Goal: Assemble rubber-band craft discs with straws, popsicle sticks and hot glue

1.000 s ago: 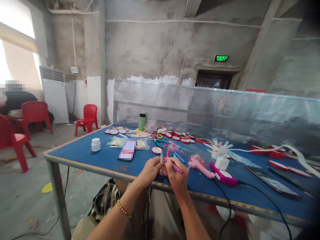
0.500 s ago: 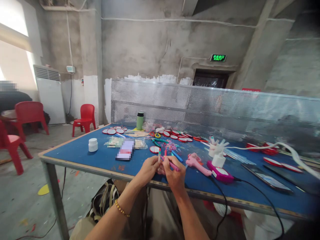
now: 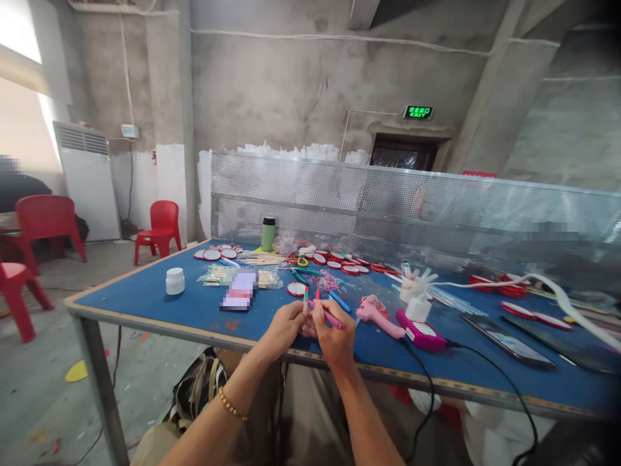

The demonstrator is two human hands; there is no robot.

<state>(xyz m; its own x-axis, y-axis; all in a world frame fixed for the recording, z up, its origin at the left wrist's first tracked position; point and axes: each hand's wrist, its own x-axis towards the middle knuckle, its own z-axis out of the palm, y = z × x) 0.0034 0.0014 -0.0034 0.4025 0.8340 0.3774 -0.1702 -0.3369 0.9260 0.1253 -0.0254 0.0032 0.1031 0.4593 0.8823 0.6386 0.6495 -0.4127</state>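
Observation:
My left hand (image 3: 283,329) pinches a thin painted wooden stick (image 3: 305,299) that stands nearly upright over the front edge of the blue table (image 3: 145,301). My right hand (image 3: 334,336) grips a pink marker (image 3: 330,317) that slants toward the stick's lower end. The two hands touch each other. Just to the right of them a pink glue gun (image 3: 376,313) lies on the table. A gold bracelet is on my left wrist.
Round red-rimmed mirrors (image 3: 339,264), loose sticks, a white jar (image 3: 174,281), a green flask (image 3: 268,233), a magenta device (image 3: 421,331) with a black cable and a phone (image 3: 507,338) lie about. A perforated metal screen (image 3: 388,200) backs the table. Red chairs (image 3: 160,228) stand to the left.
The view has drifted slightly so everything sits further left and a little higher. My hands keep the same hold on the stick and the marker.

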